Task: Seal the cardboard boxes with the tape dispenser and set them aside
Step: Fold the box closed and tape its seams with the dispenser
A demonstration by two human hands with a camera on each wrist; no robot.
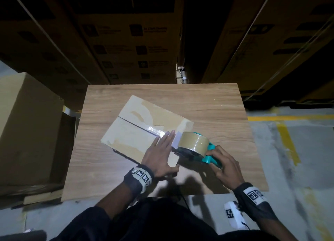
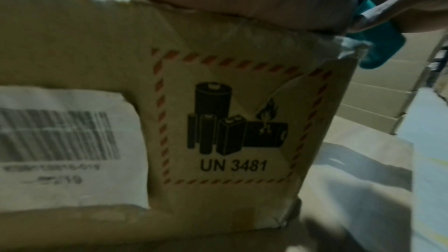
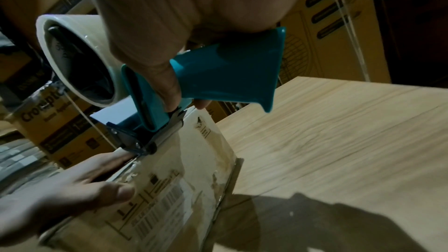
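Head view: a box (image 1: 144, 125) lies mid-frame on a table (image 1: 216, 105). The left hand (image 1: 160, 154) presses flat on its near end, fingers straight. The right hand (image 1: 226, 166) grips the teal dispenser (image 1: 195, 146), lower right of centre, at the box's edge.

Left wrist view: the box's side fills the frame, with a battery label (image 2: 237, 122).

Right wrist view: fingers wrap the handle, and the blade (image 3: 155, 139) meets the box's top edge.
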